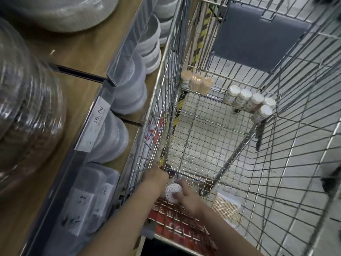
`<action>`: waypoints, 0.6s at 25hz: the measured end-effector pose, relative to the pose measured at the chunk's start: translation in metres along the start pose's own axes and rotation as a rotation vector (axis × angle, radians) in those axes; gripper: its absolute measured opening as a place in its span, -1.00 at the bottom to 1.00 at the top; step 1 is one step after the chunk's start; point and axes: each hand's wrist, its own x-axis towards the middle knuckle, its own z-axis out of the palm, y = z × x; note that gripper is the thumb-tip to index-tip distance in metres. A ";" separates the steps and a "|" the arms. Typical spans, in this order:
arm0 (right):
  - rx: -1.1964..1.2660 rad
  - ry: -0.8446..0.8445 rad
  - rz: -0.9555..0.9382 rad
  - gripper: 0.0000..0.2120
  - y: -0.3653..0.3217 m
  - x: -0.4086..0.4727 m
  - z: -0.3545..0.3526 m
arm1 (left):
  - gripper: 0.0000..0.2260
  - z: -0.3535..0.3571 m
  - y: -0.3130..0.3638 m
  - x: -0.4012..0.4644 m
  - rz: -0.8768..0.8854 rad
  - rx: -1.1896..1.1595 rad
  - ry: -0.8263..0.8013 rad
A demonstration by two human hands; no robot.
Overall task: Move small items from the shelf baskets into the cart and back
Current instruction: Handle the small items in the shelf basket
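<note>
- Hands first: your right hand (186,197) is closed around a small white jar with a perforated lid (173,193), fingers wrapped over its far side, low at the near end of the wire cart (276,163).
- Your left hand (155,179) sits just beside that jar, against the cart's left wall; motion blur hides its fingers, so I cannot tell whether it grips anything.
- Step in hand, as I judge it: handling one toothpick jar at the cart floor, either setting it down or lifting it out. The frame alone does not settle which.
- Already in the cart: five white-lidded jars (249,101) clustered at the far right, three orange-tinted toothpick jars (198,84) at the far left, and a flat pack of sticks (226,209) just right of your right hand.
- Shelf (60,58) on your left carries stacked plastic containers (108,137) and a price tag (93,126); no basket shows clearly.
- Next move, if placing: settle the jar upright on the mesh, clear of the flat pack, then loosen your fingers.
- If returning it: lift it straight over the cart rim toward the shelf, keeping the lid upward.
</note>
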 end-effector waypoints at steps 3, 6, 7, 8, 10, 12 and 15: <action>0.001 0.020 0.008 -0.64 0.001 0.001 0.003 | -0.65 -0.004 0.002 -0.003 0.009 0.085 0.038; 0.029 0.048 0.032 -0.58 -0.005 0.000 0.007 | -0.68 -0.009 0.001 -0.007 0.019 0.095 0.069; 0.049 0.053 0.039 -0.57 -0.005 0.000 0.007 | -0.70 -0.011 0.001 -0.008 0.021 0.095 0.069; 0.058 0.058 0.049 -0.56 -0.005 0.000 0.008 | -0.71 -0.011 0.001 -0.010 0.020 0.100 0.069; 0.054 0.076 0.042 -0.52 -0.005 -0.002 0.009 | -0.71 -0.011 0.002 -0.013 0.021 0.122 0.090; 0.048 0.092 0.039 -0.49 -0.005 -0.003 0.009 | -0.70 -0.009 0.003 -0.015 0.025 0.147 0.125; 0.083 0.103 0.054 -0.48 -0.009 -0.008 0.009 | -0.67 -0.007 0.002 -0.019 0.029 0.128 0.169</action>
